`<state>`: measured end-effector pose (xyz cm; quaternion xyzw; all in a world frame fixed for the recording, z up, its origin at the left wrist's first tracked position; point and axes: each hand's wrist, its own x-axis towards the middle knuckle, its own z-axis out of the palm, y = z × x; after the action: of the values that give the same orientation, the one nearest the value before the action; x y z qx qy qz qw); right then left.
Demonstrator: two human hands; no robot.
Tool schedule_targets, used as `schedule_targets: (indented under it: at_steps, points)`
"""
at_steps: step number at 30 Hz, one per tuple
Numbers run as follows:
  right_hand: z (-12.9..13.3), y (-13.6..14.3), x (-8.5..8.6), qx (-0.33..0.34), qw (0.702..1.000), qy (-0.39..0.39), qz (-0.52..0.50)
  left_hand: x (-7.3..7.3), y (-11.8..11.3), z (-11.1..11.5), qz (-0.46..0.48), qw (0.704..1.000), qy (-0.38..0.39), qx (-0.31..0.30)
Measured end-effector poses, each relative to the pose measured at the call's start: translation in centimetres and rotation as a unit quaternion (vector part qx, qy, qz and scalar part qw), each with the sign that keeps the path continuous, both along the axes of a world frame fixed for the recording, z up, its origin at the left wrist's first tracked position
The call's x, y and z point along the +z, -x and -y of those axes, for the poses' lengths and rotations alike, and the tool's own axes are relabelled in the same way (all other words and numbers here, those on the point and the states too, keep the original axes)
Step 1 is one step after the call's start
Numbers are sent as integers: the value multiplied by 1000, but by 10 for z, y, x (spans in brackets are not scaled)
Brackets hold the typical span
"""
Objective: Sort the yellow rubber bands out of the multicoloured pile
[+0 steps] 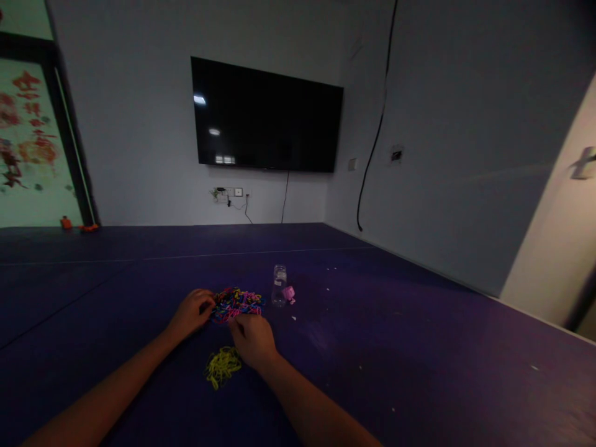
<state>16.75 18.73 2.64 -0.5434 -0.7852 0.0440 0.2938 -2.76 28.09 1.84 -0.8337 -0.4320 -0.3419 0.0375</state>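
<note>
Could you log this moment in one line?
left hand: at multicolored pile, left side; right hand: at its near edge; yellow pile: separate, nearer; clear bottle: upright; pink object: beside bottle

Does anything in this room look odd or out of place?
Yes: on the right-hand wall, a black cable hangs down, its lower end apparently unplugged, and the wall box beside it looks uncovered. Small white scraps also litter the purple floor, some near the clear bottle.

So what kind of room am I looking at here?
Probably a room in a home, perhaps a living room: a large television hangs on the wall, wall sockets sit below it, and a decorated door panel stands at the far left.
</note>
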Motion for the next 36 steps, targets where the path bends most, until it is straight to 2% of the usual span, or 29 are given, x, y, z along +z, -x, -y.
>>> schedule_targets:
  at_steps: [10, 18, 24, 36]
  points:
    - [1, 1, 1, -2, 1000, 6, 3, -1, 1, -3, -39, 998, 20, 40]
    - [2, 0, 4, -1, 1000, 11, 0, -3, 3, -6, -29, 998, 36, 51]
    - [2, 0, 1, 0, 1000, 1, 3, 0, 2, -5, -47, 995, 66, 63]
    - [2, 0, 4, 2, 1000, 1, 5, 1, -2, -1, -54, 996, 38, 60]
